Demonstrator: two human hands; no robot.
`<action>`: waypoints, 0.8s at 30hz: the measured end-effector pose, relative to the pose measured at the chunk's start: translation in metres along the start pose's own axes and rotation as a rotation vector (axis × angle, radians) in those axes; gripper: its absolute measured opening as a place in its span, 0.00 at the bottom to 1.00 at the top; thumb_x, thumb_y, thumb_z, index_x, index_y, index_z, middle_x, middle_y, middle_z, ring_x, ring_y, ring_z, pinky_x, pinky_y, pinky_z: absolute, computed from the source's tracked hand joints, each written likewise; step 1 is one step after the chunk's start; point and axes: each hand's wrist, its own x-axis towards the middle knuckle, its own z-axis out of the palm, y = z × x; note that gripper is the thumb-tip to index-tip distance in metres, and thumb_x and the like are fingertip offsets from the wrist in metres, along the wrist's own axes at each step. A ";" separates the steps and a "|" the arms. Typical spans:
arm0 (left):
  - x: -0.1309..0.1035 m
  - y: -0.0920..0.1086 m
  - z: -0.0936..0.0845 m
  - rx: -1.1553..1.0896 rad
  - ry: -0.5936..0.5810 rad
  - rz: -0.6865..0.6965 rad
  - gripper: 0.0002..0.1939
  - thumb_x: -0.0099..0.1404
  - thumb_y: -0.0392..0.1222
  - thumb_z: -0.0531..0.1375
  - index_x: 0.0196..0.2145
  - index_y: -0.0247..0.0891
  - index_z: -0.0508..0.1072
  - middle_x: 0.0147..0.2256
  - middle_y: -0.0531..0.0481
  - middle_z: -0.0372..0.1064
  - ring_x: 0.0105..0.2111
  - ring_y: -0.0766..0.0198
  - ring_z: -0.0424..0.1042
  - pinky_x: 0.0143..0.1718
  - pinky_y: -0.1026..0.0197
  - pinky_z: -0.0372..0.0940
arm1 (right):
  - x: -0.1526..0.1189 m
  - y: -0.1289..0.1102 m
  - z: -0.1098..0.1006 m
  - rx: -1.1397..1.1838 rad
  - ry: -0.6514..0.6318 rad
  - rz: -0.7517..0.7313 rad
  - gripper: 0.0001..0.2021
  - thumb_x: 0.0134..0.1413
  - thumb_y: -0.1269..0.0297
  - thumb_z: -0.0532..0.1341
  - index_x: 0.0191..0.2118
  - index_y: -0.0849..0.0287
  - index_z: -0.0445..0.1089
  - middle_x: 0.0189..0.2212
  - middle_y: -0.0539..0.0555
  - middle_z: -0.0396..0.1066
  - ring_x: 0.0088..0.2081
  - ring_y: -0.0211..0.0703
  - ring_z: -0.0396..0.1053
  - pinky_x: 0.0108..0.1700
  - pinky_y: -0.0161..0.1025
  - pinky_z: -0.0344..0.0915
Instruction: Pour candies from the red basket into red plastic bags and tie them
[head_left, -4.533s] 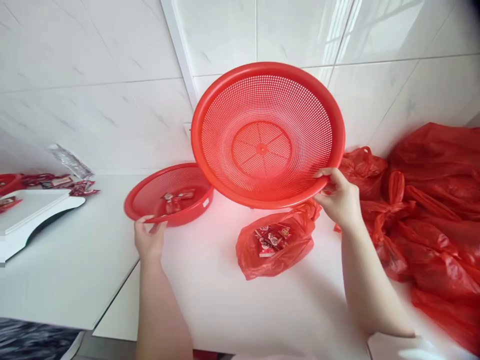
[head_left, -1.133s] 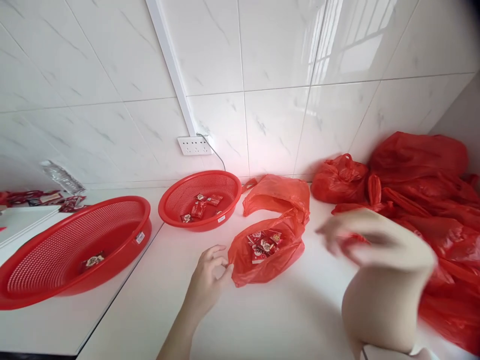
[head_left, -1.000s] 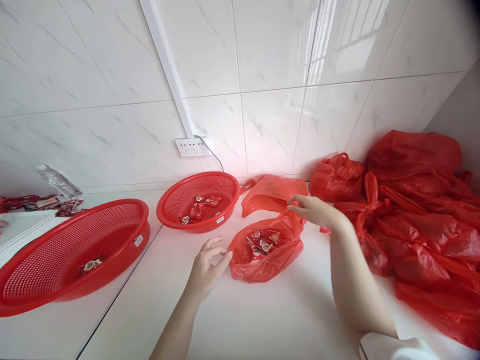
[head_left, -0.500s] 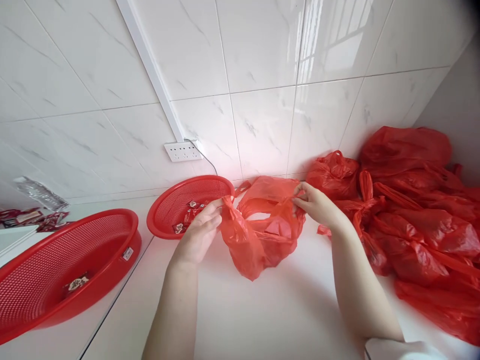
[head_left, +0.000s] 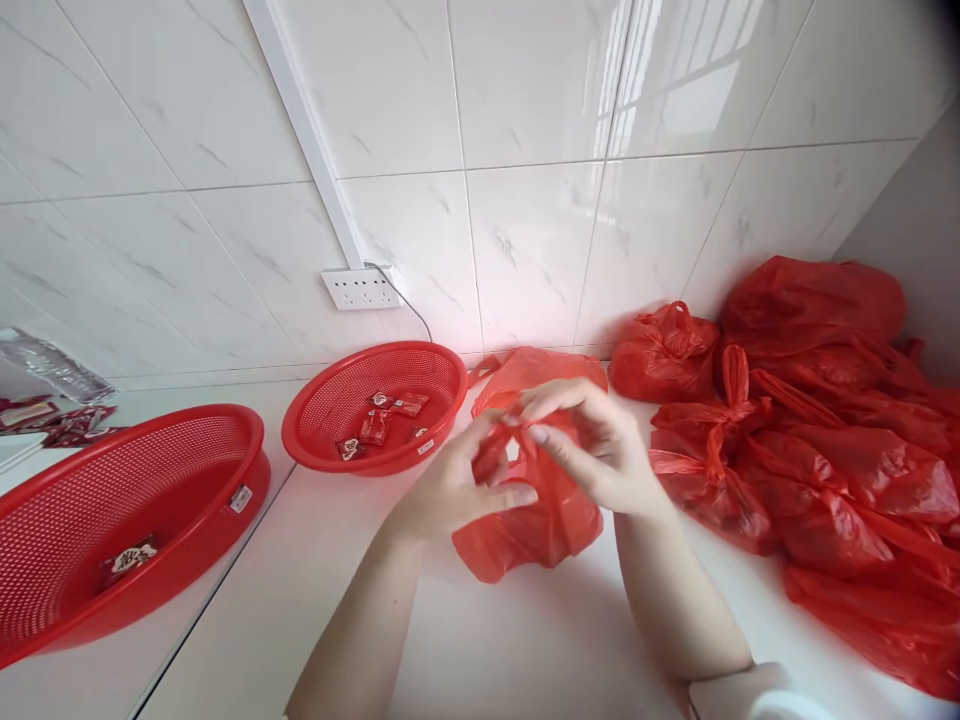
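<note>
A thin red plastic bag (head_left: 536, 530) stands on the white table in front of me, its top gathered between my hands. My left hand (head_left: 469, 475) is at the bag's left side, with fingers curled round a gathered part and the thumb stretched to the right. From the right, my right hand (head_left: 592, 440) pinches the bag's top between thumb and fingers. Both hands are close together over the bag. Behind them lies another stretch of thin red plastic (head_left: 544, 368); whether it is a separate bag I cannot tell.
A round red basket (head_left: 300, 425) with several small red packets (head_left: 375, 428) stands left of the bag. A larger red basket (head_left: 251, 450) is further left, holding a dark red packet (head_left: 131, 558). Filled red bags (head_left: 840, 450) pile up at right. A socket strip (head_left: 362, 289) is on the wall.
My hands have come together from the bag's two sides, drawing its open top into a gathered bunch. The view has shifted slightly, showing more of the small basket's packets.
</note>
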 end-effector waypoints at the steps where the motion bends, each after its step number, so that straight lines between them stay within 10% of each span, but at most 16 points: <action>1: 0.000 0.000 0.003 0.041 -0.031 0.033 0.24 0.56 0.44 0.69 0.51 0.46 0.70 0.32 0.53 0.66 0.31 0.66 0.66 0.34 0.63 0.65 | 0.000 0.002 0.002 -0.004 -0.097 -0.026 0.11 0.62 0.75 0.56 0.45 0.51 0.70 0.38 0.51 0.73 0.43 0.43 0.73 0.51 0.48 0.69; 4: 0.001 -0.002 0.008 0.040 -0.076 0.027 0.10 0.65 0.48 0.62 0.35 0.39 0.74 0.24 0.54 0.64 0.25 0.68 0.65 0.29 0.64 0.64 | 0.001 0.008 0.005 -0.022 -0.252 -0.096 0.16 0.63 0.77 0.52 0.48 0.51 0.70 0.43 0.52 0.74 0.46 0.43 0.71 0.53 0.48 0.68; 6: 0.001 -0.005 0.007 -0.044 -0.038 -0.045 0.17 0.69 0.52 0.55 0.30 0.37 0.71 0.17 0.57 0.57 0.17 0.72 0.59 0.20 0.67 0.58 | 0.001 0.012 0.003 -0.036 -0.204 -0.040 0.17 0.62 0.77 0.52 0.50 0.52 0.68 0.47 0.53 0.71 0.51 0.44 0.69 0.53 0.47 0.68; 17: 0.008 -0.008 -0.008 -0.379 0.208 -0.261 0.18 0.68 0.53 0.56 0.48 0.38 0.72 0.09 0.64 0.50 0.07 0.73 0.48 0.12 0.70 0.51 | 0.001 0.029 -0.005 -0.205 -0.162 0.211 0.20 0.47 0.83 0.56 0.44 0.55 0.66 0.38 0.50 0.68 0.36 0.37 0.67 0.36 0.35 0.67; 24: 0.011 -0.009 -0.020 -0.502 0.211 -0.308 0.21 0.67 0.49 0.58 0.52 0.34 0.73 0.14 0.54 0.64 0.14 0.71 0.62 0.21 0.69 0.59 | -0.004 0.023 -0.010 -0.211 -0.224 0.182 0.16 0.45 0.83 0.57 0.38 0.56 0.65 0.33 0.49 0.68 0.34 0.37 0.67 0.37 0.35 0.67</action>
